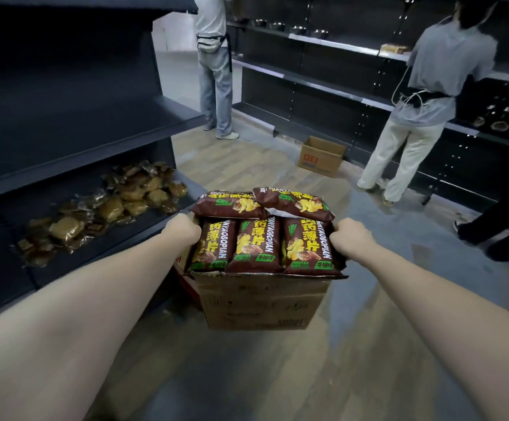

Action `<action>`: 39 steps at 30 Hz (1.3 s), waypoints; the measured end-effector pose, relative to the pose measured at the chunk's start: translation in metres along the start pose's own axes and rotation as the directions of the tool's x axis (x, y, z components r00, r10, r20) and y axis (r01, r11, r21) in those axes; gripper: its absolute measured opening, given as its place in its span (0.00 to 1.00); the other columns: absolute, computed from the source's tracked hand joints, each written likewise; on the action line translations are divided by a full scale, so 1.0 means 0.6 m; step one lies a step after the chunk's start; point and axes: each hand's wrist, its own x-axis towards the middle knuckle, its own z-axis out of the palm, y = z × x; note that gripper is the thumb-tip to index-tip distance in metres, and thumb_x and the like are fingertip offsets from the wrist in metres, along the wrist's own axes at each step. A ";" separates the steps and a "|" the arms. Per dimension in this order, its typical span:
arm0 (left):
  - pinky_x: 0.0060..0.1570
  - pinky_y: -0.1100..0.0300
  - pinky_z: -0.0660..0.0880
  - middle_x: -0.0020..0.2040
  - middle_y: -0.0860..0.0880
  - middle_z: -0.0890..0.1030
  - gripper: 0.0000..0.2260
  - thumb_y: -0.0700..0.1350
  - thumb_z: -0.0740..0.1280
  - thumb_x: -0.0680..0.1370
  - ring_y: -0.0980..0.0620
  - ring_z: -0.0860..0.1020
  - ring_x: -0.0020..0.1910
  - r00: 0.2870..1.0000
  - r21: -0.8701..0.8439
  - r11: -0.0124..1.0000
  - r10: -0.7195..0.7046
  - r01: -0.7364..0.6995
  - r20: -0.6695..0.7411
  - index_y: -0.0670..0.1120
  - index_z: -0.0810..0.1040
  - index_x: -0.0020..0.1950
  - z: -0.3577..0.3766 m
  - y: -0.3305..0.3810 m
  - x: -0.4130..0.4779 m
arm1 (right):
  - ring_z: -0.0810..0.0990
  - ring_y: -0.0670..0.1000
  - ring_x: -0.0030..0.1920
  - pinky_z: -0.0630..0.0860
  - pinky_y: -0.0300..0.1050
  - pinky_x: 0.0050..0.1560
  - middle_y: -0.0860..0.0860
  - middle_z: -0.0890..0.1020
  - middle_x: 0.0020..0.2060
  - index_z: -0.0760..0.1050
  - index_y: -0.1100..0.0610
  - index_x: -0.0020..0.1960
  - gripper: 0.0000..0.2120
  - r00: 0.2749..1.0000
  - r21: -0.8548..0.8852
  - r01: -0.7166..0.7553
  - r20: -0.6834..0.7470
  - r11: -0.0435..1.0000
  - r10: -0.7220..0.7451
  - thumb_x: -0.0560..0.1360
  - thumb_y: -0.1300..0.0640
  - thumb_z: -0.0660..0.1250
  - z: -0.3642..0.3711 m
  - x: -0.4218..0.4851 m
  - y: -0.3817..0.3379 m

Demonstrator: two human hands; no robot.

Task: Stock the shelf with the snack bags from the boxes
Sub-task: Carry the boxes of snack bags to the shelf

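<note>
Wood floor (247, 375), dark shelf (95, 132). Brown snack bags (259, 241) top a box (262, 302); left hand (183, 229) and right hand (352, 235) grip their sides, fingers curled.

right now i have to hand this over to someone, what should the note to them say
Left hand: grip on the left end of the snack bags.
Right hand: grip on their right end.
The bags sit stacked atop the cardboard box, beside the dark shelf.
Done: none of these bags is on the shelf yet; only clear-wrapped pastries lie on its lower board.
Left: move the whole bundle onto the shelf.
</note>
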 end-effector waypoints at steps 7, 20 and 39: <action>0.39 0.55 0.70 0.51 0.39 0.77 0.12 0.40 0.57 0.80 0.41 0.76 0.50 0.999 0.028 0.999 -0.036 0.035 0.016 0.34 0.74 0.57 -0.012 0.025 0.130 | 0.77 0.60 0.44 0.71 0.44 0.39 0.58 0.78 0.43 0.73 0.59 0.42 0.07 0.999 -0.013 0.019 0.034 1.000 -0.019 0.74 0.60 0.57 0.011 0.144 -0.061; 0.27 0.60 0.62 0.35 0.45 0.68 0.11 0.36 0.57 0.79 0.50 0.68 0.33 0.993 -0.031 0.993 -0.114 0.114 0.008 0.41 0.66 0.36 -0.070 0.061 0.385 | 0.78 0.58 0.41 0.71 0.43 0.34 0.56 0.79 0.42 0.69 0.55 0.36 0.09 0.995 0.003 0.070 0.068 0.998 -0.070 0.74 0.60 0.57 0.020 0.383 -0.215; 0.48 0.56 0.69 0.55 0.41 0.73 0.12 0.38 0.56 0.81 0.43 0.73 0.54 0.917 -0.131 0.909 -0.397 0.396 0.018 0.37 0.69 0.63 -0.040 0.074 0.550 | 0.79 0.61 0.48 0.71 0.43 0.41 0.59 0.82 0.47 0.74 0.57 0.40 0.06 0.900 -0.068 0.355 0.294 0.932 -0.322 0.72 0.61 0.59 0.082 0.715 -0.346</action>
